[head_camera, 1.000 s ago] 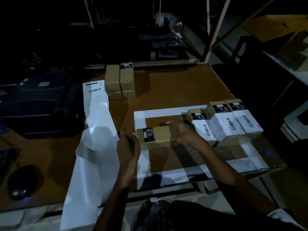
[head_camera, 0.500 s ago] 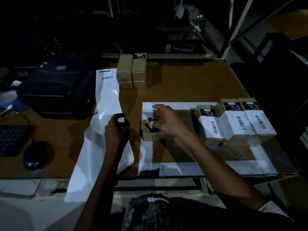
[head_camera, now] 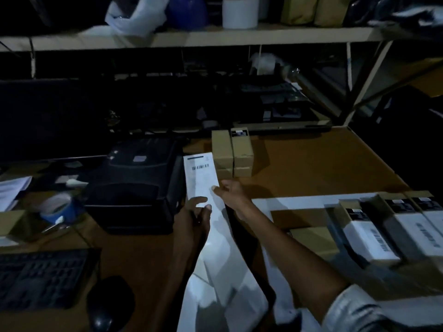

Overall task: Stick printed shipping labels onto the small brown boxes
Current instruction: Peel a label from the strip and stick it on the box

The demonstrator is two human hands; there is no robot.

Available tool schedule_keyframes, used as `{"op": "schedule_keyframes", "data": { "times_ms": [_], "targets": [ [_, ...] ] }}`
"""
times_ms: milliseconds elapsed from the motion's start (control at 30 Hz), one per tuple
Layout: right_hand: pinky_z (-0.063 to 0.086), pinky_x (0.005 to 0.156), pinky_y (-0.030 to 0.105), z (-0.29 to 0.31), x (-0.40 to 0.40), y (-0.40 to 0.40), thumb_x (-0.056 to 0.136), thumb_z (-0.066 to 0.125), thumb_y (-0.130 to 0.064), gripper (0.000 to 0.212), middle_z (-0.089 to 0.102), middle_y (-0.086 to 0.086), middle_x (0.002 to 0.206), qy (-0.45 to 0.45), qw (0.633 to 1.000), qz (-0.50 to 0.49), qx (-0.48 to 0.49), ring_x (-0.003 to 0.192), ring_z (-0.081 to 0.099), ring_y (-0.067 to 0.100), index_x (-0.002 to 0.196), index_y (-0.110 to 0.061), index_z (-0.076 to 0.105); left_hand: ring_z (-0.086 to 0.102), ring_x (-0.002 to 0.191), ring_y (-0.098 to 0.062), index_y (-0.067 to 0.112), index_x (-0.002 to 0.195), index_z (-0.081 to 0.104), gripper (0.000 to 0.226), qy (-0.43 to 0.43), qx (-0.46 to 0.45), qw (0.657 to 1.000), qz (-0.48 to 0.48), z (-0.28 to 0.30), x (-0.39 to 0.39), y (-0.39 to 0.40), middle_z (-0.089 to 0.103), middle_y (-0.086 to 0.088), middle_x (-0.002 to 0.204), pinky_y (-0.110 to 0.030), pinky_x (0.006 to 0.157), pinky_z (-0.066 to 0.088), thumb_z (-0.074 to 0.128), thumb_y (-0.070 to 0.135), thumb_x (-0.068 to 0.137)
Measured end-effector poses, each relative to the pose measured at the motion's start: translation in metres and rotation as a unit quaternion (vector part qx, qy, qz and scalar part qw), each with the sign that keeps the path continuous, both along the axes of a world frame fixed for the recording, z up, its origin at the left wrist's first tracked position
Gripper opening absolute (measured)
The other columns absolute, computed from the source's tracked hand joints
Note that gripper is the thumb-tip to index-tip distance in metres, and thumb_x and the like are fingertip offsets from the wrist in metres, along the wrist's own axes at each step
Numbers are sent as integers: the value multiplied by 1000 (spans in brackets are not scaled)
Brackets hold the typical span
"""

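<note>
A long white strip of label paper (head_camera: 200, 178) runs from the black printer down over the table's front edge, with a printed barcode label at its far end. My left hand (head_camera: 195, 219) holds the strip from the left, fingers lying across it. At the strip's right edge, just below the printed label, my right hand (head_camera: 230, 192) pinches the paper. A stack of plain brown boxes (head_camera: 232, 152) stands right behind the strip. Three labelled boxes (head_camera: 374, 238) lie in a row at the right, and an unlabelled box (head_camera: 311, 238) lies left of them.
A black label printer (head_camera: 139, 185) sits left of the strip. A keyboard (head_camera: 43, 276) and mouse (head_camera: 110, 305) are at the near left, with a blue tape roll (head_camera: 57, 207) behind them. A shelf (head_camera: 191, 37) with bags and a white roll hangs overhead.
The view has tilted up and moved left. My right hand left the brown box on the mat and reached over to the label strip. My left hand slid up the strip.
</note>
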State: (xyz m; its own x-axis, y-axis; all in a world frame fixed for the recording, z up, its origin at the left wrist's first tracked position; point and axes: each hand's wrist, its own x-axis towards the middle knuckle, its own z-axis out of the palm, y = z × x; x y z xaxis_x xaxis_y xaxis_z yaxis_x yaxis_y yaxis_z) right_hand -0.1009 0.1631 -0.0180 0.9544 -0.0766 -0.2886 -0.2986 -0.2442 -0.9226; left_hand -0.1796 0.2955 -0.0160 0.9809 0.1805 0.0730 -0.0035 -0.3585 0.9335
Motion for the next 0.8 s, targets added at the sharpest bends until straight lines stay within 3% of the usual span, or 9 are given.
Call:
{"op": "schedule_keyframes", "data": {
  "times_ms": [67,133,167,267,400,567,800],
  "targets": [
    [59,81,25,-2,6,11,96,67,-16,23,71,4,117,-7,999,-22,22,95,69,19,115,-3,69,72,71,-14,28,104,69,17,-32,7,999,-2,1,12,7,73,6,78,-44,73,60,66,29,87],
    [53,62,10,-1,4,21,97,64,-7,17,70,2,105,-19,998,-46,24,89,69,15,112,0,69,72,83,-13,20,108,70,19,-61,18,998,-4,4,20,11,75,1,92,-40,77,60,67,19,89],
    [50,58,8,0,1,24,96,64,-6,15,71,2,103,-31,998,-55,26,87,70,10,110,-1,69,71,91,-15,18,110,70,20,-80,32,996,-4,4,24,13,75,-3,100,-39,80,60,67,15,91],
    [49,64,7,3,-11,30,94,67,-7,18,74,0,108,-72,995,-60,45,84,67,-4,112,-7,70,70,100,-16,19,113,70,23,-125,42,991,0,6,35,18,73,-3,110,-40,81,60,70,13,91],
    [52,75,11,7,-25,28,92,70,-11,22,74,-10,108,-134,986,-50,84,99,69,0,114,-12,72,66,109,-15,17,116,72,30,-153,36,987,-13,16,44,19,71,-2,117,-38,89,58,75,10,87],
    [55,92,23,12,-27,25,93,68,-5,24,73,-10,114,-193,980,-35,44,109,67,5,111,-20,73,60,113,-17,14,116,73,32,-181,121,975,-52,26,50,18,69,-2,119,-22,89,45,77,12,85],
    [51,87,13,17,-27,28,92,67,0,26,72,-9,112,-231,973,-11,22,108,66,1,109,-20,73,67,99,-24,12,102,77,23,-242,239,940,-40,25,57,26,72,-4,103,-26,76,49,82,12,80]
  ]
}}
